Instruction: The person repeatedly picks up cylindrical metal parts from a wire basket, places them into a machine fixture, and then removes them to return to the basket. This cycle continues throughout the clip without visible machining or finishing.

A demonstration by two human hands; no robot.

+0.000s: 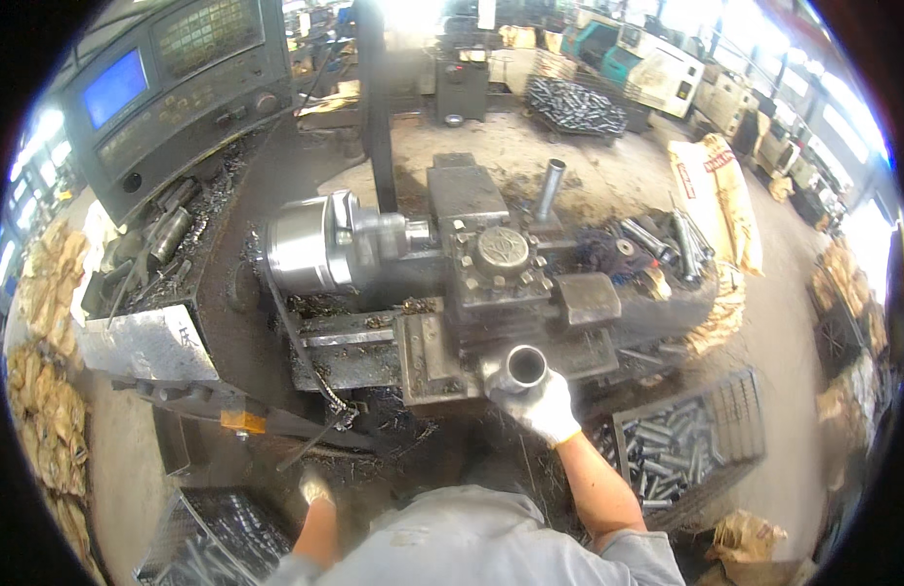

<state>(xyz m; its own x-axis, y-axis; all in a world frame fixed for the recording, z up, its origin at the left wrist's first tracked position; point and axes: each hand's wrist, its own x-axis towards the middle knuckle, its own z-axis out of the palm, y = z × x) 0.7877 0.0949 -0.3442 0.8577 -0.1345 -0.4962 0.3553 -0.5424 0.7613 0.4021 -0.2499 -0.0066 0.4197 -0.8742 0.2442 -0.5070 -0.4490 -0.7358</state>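
Observation:
My right hand, in a white glove, is closed round a metal tube whose open end faces up. It is just in front of the lathe's carriage. Low by my body is my left hand, also gloved; its fingers are too small and unclear to read. Beyond the hands stands the lathe, with a shiny chuck whose jaws look blurred. A short metal piece sticks out of the chuck toward the tool post.
A crate of metal tubes stands at the right, another crate at lower left. An upright tube and several loose parts are on the machine's right end. A control panel rises at left. Swarf hangs below the bed.

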